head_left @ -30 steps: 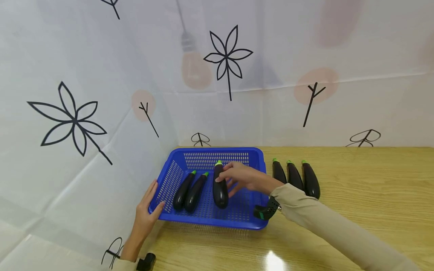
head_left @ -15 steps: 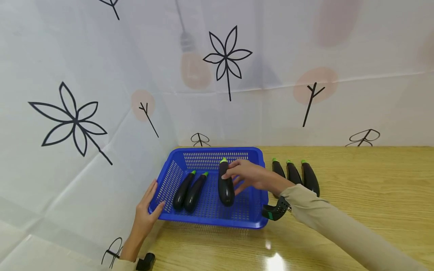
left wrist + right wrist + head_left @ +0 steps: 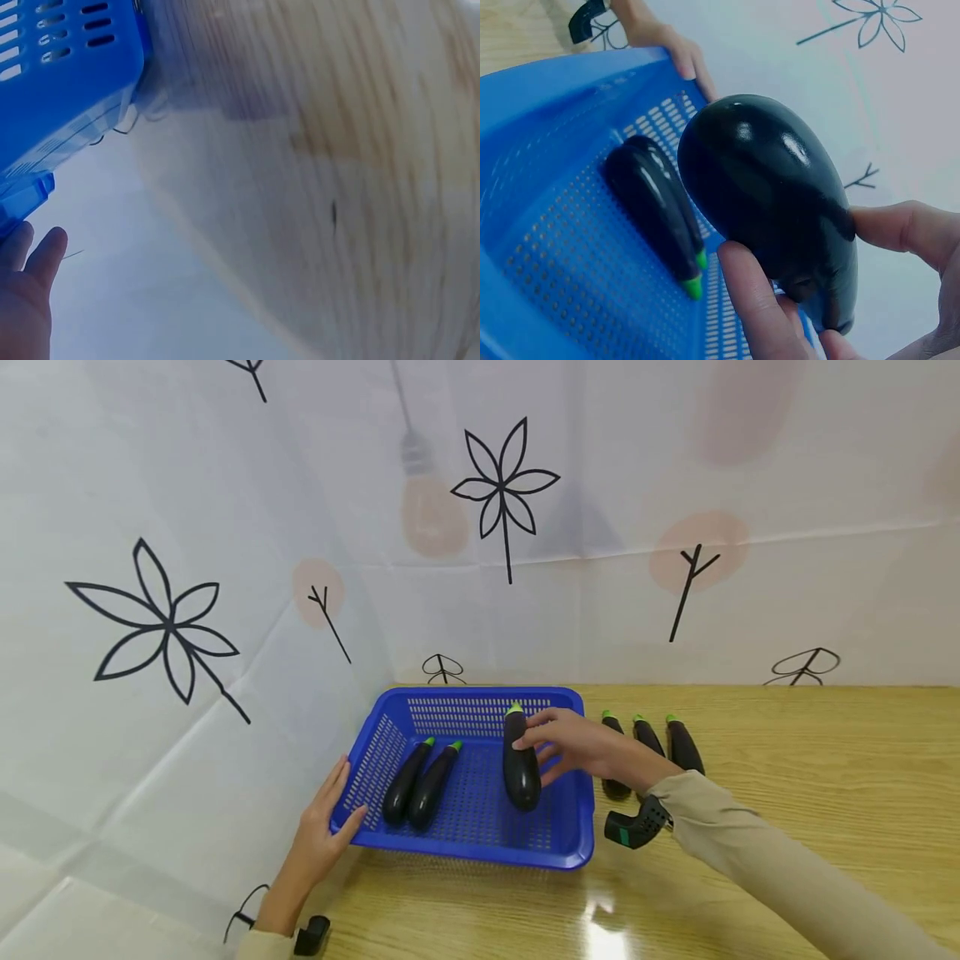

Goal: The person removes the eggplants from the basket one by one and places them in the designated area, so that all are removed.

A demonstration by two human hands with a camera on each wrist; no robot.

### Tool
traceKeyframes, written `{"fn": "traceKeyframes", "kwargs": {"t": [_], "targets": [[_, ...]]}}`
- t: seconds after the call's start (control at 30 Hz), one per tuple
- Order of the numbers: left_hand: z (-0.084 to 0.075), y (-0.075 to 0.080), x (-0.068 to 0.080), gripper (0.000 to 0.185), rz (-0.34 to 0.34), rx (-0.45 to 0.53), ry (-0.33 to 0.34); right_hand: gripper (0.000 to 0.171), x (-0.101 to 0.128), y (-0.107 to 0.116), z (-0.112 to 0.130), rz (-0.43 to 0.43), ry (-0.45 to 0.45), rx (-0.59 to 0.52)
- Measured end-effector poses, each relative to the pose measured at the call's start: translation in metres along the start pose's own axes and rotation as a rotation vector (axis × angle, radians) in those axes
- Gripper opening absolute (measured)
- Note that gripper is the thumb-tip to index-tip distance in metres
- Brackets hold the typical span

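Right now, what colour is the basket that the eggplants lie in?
Bright blue, with perforated walls and floor; the basket shows best in the head view.

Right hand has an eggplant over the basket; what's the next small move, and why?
Probably carry the held eggplant on rightward over the blue basket wall toward the three eggplants on the table. The right hand grips it above the basket floor, and the left hand steadies the basket's corner.

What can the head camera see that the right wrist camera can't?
Only the head view shows three eggplants on the table, the wooden table and the right sleeve. Only the right wrist view shows, close up, fingertips pinching the held eggplant. Both show the blue basket, the two eggplants lying in it and the left hand on its edge.
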State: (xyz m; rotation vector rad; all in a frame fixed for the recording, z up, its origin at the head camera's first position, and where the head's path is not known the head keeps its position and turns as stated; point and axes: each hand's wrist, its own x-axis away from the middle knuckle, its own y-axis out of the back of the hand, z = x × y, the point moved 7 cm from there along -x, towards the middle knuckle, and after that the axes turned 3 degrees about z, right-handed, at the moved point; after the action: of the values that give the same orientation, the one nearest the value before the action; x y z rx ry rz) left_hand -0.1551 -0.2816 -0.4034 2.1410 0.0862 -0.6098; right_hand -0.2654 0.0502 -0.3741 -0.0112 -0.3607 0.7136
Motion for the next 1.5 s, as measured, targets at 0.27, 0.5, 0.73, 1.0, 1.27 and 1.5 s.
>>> {"fn": "traceKeyframes", "kwargs": {"t": [0.27, 0.5, 0.73, 1.0, 1.27, 1.5], "targets": [[0.000, 0.003, -0.002, 0.071, 0.105, -0.141, 0.038, 0.077, 0.014, 0.017, 0.003, -0.004, 0.019, 0.001], [-0.002, 0.003, -0.003, 0.072, 0.147, -0.170, 0.057, 0.077, 0.027, 0.032, 0.006, -0.022, 0.031, 0.013], [-0.002, 0.002, -0.002, 0.072, 0.140, -0.191, 0.046, 0.075, 0.040, 0.043, 0.006, -0.029, 0.034, 0.014], [-0.001, 0.001, 0.000, 0.069, 0.077, -0.127, 0.033, 0.074, 0.051, 0.059, 0.004, -0.066, 0.030, 0.036], [0.000, 0.001, 0.002, 0.067, 0.035, -0.065, -0.004, 0.074, 0.065, 0.070, 0.005, -0.092, 0.024, 0.099], [-0.001, 0.001, 0.000, 0.066, 0.001, -0.030, -0.019, 0.068, 0.074, 0.079, 0.003, -0.106, 0.016, 0.110]]}}
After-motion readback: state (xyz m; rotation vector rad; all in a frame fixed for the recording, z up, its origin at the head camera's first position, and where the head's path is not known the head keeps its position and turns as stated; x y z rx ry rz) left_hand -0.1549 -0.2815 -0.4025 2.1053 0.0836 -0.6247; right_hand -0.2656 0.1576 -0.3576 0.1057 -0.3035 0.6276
